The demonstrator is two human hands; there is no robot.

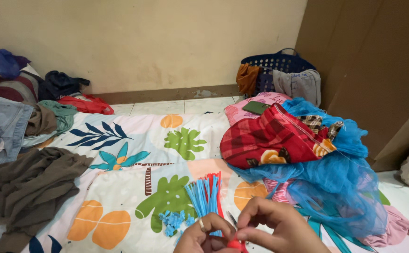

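Red piece (235,244) sits at the bottom centre of the frame, pinched between both hands. Left hand (203,236), ringed, closes on it from the left; right hand (274,229) clamps it from above and right. Blue strips (204,194) lie just above the hands, long axis running up-frame, nearer the left hand. Blue bits (172,221) lie beside them on the sheet (134,136).

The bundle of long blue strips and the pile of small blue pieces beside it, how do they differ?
The bundle of long blue strips is uncut, thin lengths lying side by side, with red strips alongside; the pile of small blue pieces is short bits, loosely scattered. The bundle reaches the hands; the pile lies left. Both are light blue and on the bedsheet.
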